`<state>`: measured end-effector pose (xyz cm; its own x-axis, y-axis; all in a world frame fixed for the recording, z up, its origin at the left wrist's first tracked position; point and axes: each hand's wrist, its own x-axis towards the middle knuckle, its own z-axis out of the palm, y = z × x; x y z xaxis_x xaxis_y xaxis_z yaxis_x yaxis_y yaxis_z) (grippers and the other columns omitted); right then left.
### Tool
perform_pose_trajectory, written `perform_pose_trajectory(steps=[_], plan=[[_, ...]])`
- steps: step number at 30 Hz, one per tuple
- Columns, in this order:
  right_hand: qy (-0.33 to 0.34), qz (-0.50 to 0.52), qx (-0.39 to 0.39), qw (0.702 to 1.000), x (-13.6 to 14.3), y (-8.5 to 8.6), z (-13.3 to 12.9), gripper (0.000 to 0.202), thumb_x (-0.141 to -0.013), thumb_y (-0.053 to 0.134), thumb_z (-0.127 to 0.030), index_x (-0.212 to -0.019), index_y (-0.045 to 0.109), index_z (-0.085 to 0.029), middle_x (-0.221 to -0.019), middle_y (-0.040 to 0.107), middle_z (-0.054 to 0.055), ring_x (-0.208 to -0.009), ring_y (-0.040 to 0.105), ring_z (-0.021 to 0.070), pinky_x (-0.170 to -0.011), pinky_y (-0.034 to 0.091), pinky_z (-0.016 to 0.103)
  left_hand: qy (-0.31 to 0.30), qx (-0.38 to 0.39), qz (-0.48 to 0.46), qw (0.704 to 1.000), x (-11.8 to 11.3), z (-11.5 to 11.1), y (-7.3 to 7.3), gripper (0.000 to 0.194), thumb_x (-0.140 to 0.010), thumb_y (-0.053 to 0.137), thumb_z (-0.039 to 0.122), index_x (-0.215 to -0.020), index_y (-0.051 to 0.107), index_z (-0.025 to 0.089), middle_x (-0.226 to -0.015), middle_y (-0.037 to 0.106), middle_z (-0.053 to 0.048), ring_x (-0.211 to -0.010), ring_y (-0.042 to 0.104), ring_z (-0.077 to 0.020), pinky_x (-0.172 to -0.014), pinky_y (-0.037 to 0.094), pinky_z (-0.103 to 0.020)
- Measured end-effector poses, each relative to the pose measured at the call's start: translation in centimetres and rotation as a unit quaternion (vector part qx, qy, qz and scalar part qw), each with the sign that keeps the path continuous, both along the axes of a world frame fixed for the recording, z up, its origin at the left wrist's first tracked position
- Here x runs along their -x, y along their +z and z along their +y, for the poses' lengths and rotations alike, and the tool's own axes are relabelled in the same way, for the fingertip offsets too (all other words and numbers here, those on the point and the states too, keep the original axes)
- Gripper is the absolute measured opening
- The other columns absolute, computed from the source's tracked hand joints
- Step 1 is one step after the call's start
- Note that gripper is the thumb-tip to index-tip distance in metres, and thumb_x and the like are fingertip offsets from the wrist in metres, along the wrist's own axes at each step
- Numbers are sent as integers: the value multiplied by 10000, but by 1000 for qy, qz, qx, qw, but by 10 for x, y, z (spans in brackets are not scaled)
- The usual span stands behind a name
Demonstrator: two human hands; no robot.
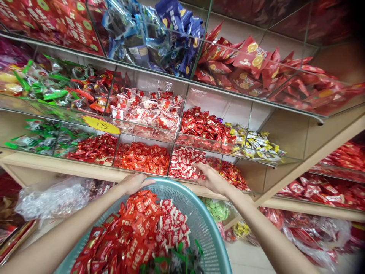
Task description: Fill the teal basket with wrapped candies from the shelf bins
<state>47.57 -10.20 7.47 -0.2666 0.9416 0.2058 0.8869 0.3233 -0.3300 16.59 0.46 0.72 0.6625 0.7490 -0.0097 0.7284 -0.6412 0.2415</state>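
Left hand (132,183): fingers bent and close together, touching the far rim of the basket (199,217), thumb stretched rightward along it; whether they close round the rim I cannot tell.
Right hand (211,179): fingers parted and lightly curved, well open, over the front of a shelf bin; nothing shows in their hold.
Basket: blue-green, with mesh walls; spreads from the left fingers toward the person, its right side below the right fingers.
White-and-red candies (182,160): in the bin at the right fingertips, mostly to their left; contact is unclear.
Matching heap (173,224): inside the basket, below and left of the right fingers.
Orange-red packets (142,220): inside the basket, just below the left fingers.
Same orange-red kind (142,156): in the bin just above the left fingers.
Green-tied candies (185,262): inside the basket, well below both sets of fingers.
Mostly red candies (234,174): in the bin just right of the right fingers.
Yellow-and-white candies (262,142): one shelf up, right of the right fingers.
Yellow tag (101,125): marked 15, above and left of the left fingers.
Red packs with orange slices (251,57): high above the right fingers.
Clear plastic bag (54,198): left of the left fingers, under the wooden shelf edge (85,169).
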Motion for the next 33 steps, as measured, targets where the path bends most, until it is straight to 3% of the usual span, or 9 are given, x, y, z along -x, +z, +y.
perform_pose_trajectory(steps=[3, 9, 14, 19, 22, 27, 33], plan=[[67, 17, 33, 997, 37, -2, -18, 333, -770, 553, -178, -1097, 487, -176, -910, 591, 36, -811, 524, 152, -712, 412, 256, 3, 8, 1, 1000, -1, -2, 2, 670, -832, 193, 688, -724, 621, 184, -741, 677, -90, -721, 642, -226, -637, 416, -272], [166, -113, 125, 972, 97, -38, -53, 227, -741, 561, -142, -951, 501, -206, -881, 615, 18, -833, 557, 169, -714, 405, 259, 8, -2, 16, 1000, -2, -3, 4, 684, -829, 169, 694, -724, 616, 187, -776, 690, -100, -756, 649, -230, -669, 427, -273], [196, -233, 104, 947, 110, -59, -62, 211, -789, 513, -109, -986, 519, -183, -910, 658, 60, -906, 582, 199, -792, 425, 305, 7, -5, 30, 1000, -2, -1, 3, 700, -833, 134, 687, -735, 612, 185, -805, 694, -116, -793, 654, -247, -688, 433, -285], [203, -257, 74, 942, 114, -72, -62, 181, -809, 511, -125, -983, 528, -168, -891, 671, 77, -893, 594, 213, -800, 450, 342, 7, -15, 12, 1000, -2, -1, 0, 685, -841, 161, 675, -710, 616, 180, -775, 690, -111, -776, 654, -246, -669, 426, -283], [210, -238, 85, 944, 118, -69, -63, 180, -799, 550, -166, -978, 535, -164, -890, 671, 79, -882, 596, 220, -774, 452, 335, 7, -10, 0, 1000, -1, -1, 0, 670, -837, 193, 680, -697, 620, 183, -715, 681, -85, -703, 647, -213, -636, 417, -260], [196, -152, 104, 963, 112, -45, -58, 149, -795, 585, -228, -923, 524, -181, -900, 642, 49, -849, 579, 200, -726, 422, 292, 0, -15, -1, 1000, -1, -2, 2, 688, -838, 183, 683, -692, 627, 178, -722, 681, -96, -708, 643, -222, -637, 413, -267], [37, 24, -6, 999, 79, -29, -22, 39, -846, 471, -218, -878, 449, -212, -788, 569, -2, -708, 517, 138, -628, 366, 241, 2, -6, -9, 1000, -1, -3, 2, 667, -840, 194, 678, -718, 629, 186, -715, 672, -85, -682, 631, -219, -619, 406, -270]])
